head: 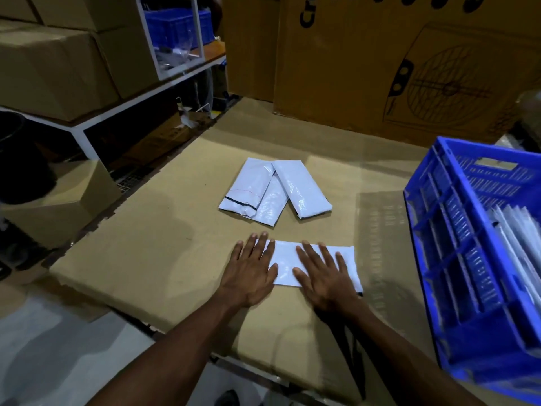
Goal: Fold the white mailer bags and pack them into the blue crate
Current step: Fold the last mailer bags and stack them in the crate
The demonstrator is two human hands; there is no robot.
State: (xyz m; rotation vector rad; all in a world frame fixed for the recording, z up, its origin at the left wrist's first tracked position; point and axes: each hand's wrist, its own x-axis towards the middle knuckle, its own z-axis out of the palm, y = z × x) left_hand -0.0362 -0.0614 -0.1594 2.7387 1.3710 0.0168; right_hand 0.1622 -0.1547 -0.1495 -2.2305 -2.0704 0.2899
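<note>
A folded white mailer bag (288, 263) lies flat on the cardboard-covered table (164, 244), near its front edge. My left hand (251, 271) presses on the bag's left end with straight, spread fingers. My right hand (325, 276) lies flat on its right half in the same way. Farther back sits a small pile of white mailer bags (272, 191), overlapping one another. The blue crate (456, 259) stands at the right edge of the table, with several white bags (518, 238) upright inside it.
Large printed cardboard boxes (395, 68) wall off the back of the table. On the left a white shelf rack (117, 109) carries brown cartons (52, 71) and a second blue crate (175, 27). More cartons and a dark bin (20, 153) stand on the floor at left.
</note>
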